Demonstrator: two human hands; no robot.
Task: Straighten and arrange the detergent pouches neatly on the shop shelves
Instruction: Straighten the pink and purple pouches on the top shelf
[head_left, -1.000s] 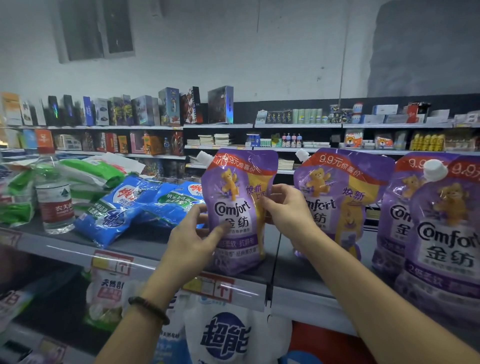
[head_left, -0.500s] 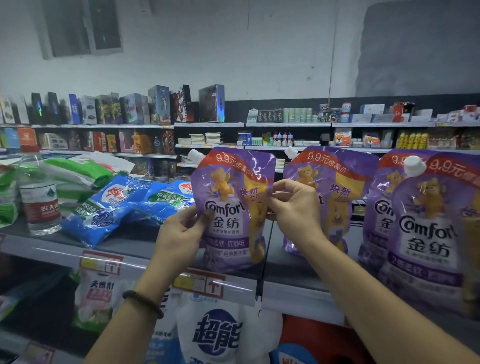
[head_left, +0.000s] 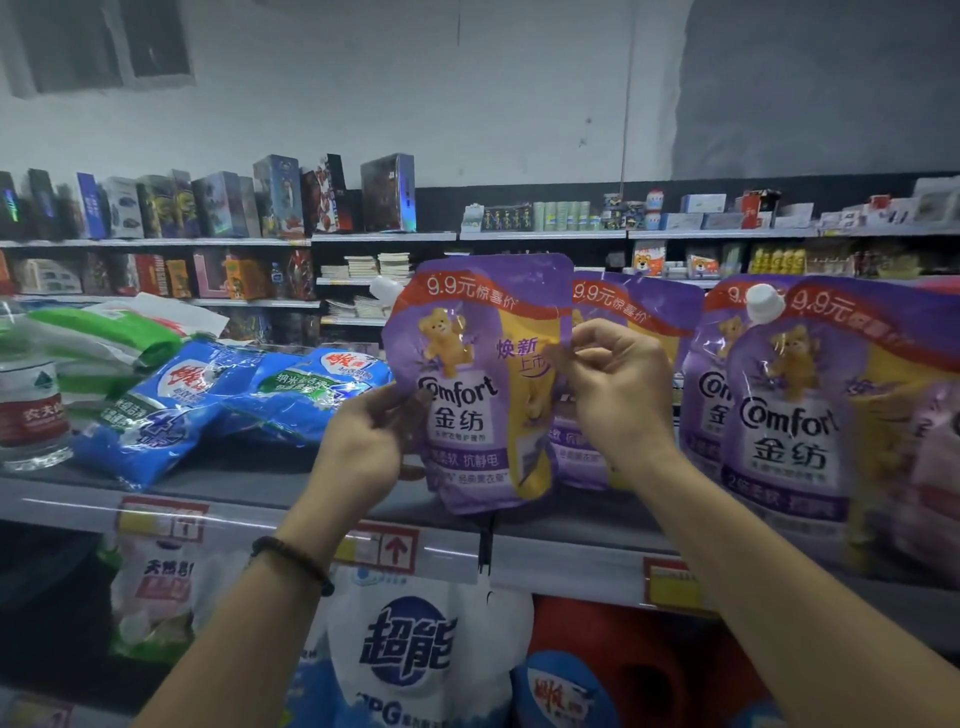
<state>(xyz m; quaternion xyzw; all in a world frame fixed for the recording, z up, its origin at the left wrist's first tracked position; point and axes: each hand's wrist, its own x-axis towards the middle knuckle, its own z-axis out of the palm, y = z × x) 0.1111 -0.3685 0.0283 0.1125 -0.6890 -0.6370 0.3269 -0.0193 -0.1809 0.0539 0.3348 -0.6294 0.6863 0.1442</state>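
The shelf carries a standing row of purple pouches on my right and blue bags slumped flat on my left, crowding the gap. Between them the front pouch is upright at the shelf's edge. My left hand pinches its left side and my right hand its right, to square it with the row, I judge.

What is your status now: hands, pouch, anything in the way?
Holding purple pouch by its side edges, left hand and right hand. Pouch upright at shelf front. Flat blue bags just left of it.
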